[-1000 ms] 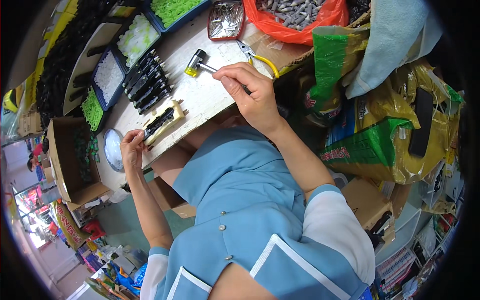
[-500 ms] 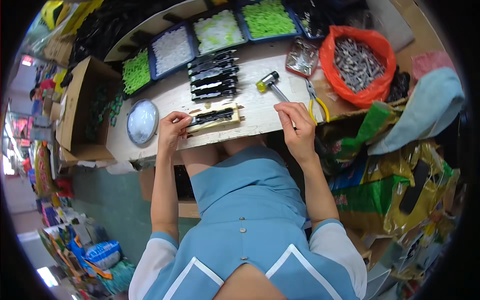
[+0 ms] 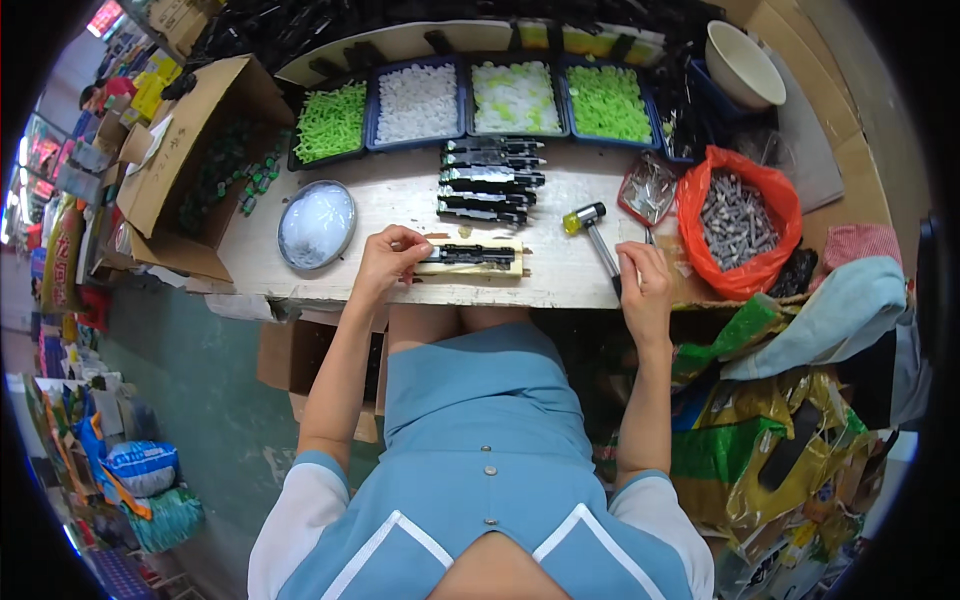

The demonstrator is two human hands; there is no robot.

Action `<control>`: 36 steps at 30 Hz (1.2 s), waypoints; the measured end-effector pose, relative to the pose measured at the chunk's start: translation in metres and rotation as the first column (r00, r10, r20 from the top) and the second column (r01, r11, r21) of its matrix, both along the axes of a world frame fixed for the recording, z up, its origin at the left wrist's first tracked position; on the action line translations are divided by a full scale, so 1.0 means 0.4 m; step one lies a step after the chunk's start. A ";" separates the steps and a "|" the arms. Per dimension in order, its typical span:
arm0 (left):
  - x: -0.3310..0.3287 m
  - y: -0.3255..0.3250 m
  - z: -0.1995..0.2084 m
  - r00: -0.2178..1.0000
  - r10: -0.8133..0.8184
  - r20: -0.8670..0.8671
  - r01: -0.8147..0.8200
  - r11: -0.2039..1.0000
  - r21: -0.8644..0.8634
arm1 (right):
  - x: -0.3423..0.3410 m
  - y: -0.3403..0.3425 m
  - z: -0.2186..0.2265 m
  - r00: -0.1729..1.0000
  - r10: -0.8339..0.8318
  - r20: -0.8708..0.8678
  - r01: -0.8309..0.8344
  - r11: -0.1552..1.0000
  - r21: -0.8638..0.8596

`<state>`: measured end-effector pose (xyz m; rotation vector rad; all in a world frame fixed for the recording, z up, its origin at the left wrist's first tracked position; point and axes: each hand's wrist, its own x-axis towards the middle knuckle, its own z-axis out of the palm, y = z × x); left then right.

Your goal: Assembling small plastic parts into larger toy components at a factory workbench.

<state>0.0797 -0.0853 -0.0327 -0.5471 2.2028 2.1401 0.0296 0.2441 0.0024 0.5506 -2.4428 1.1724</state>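
Note:
A narrow black plastic part (image 3: 478, 255) lies in a pale wooden block (image 3: 516, 264) near the table's front edge. My left hand (image 3: 390, 263) pinches its left end between thumb and fingers. My right hand (image 3: 646, 290) is closed, fingertips pressed together, beside the dark handle of a hammer (image 3: 603, 247) with a yellow and black head. Whether those fingertips hold anything small cannot be made out. Behind the block, several similar black assemblies (image 3: 490, 180) lie in a stacked row.
Trays of green pieces (image 3: 333, 122), white pieces (image 3: 417, 103) and mixed pieces line the back. A round dish (image 3: 316, 225) sits left, beside an open cardboard box (image 3: 170, 180). On the right are a red bag (image 3: 695, 255) of metal parts, a small clear container (image 3: 648, 190) and a cream bowl (image 3: 745, 65).
The whole view has shifted, showing more of the table's back. My left hand stays at the black part's end. My right hand now covers most of the yellow-handled pliers.

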 end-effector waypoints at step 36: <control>-0.481 -0.202 0.088 0.975 0.153 -0.159 -0.197 0.926 -0.321 | -0.323 0.068 -0.051 0.966 -0.242 0.095 0.164 0.851 0.499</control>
